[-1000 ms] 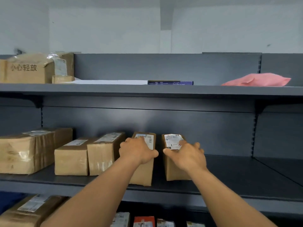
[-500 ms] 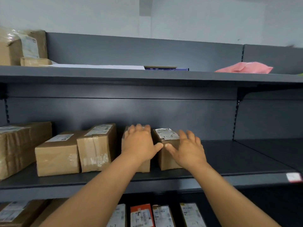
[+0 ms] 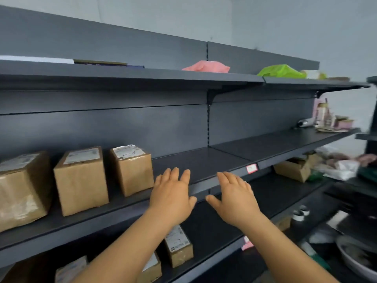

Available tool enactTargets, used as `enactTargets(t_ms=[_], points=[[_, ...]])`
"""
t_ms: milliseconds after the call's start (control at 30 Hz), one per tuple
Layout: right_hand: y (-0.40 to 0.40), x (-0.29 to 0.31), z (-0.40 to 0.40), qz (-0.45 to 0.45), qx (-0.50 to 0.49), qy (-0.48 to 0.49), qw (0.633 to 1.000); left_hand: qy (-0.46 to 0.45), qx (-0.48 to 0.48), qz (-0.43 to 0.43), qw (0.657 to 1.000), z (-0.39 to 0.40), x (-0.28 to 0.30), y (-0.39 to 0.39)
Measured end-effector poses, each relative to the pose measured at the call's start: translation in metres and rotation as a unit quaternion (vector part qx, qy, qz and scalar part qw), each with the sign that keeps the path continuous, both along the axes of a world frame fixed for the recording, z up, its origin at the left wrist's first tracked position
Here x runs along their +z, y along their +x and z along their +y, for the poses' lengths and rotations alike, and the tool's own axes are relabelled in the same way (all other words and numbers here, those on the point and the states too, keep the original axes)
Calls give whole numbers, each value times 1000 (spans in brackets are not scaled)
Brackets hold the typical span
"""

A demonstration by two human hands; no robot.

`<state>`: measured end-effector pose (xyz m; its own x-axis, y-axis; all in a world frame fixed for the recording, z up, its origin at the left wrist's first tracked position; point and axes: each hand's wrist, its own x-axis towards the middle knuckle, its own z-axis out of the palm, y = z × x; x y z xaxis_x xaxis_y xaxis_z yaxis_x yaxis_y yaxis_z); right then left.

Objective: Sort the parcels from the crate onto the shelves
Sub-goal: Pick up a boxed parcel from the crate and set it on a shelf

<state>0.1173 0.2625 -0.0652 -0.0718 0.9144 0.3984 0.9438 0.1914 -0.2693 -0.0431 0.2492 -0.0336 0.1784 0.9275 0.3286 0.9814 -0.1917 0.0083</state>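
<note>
Both hands [image 3: 172, 198] [image 3: 234, 199] off upright parcel [image 3: 132, 169], fingers straight.

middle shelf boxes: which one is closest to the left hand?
The rightmost box, with "6" handwritten on its label; the other boxes sit farther from the left hand.

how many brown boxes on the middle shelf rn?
3 on the middle shelf: left box cut by the frame edge, center box, right box. More may sit out of frame.

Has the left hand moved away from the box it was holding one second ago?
Yes. The left hand has let go and now hovers open to the right of the rightmost box, in front of the middle shelf's edge.
</note>
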Motion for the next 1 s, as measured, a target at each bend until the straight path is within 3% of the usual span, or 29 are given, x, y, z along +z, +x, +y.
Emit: enactTargets(t_ms=[300,667,1000], points=[[145,-42,-67,-14,-118,-61,991,-33,-139,-8,990,-26,-44,146],[333,-90,-205,-5,-240,-106,965,-93,-255,-5,962,-118,-100,348],[464,-133,-323,18,-358,-158,920,-134,-359,23,924,-203,-148,505]])
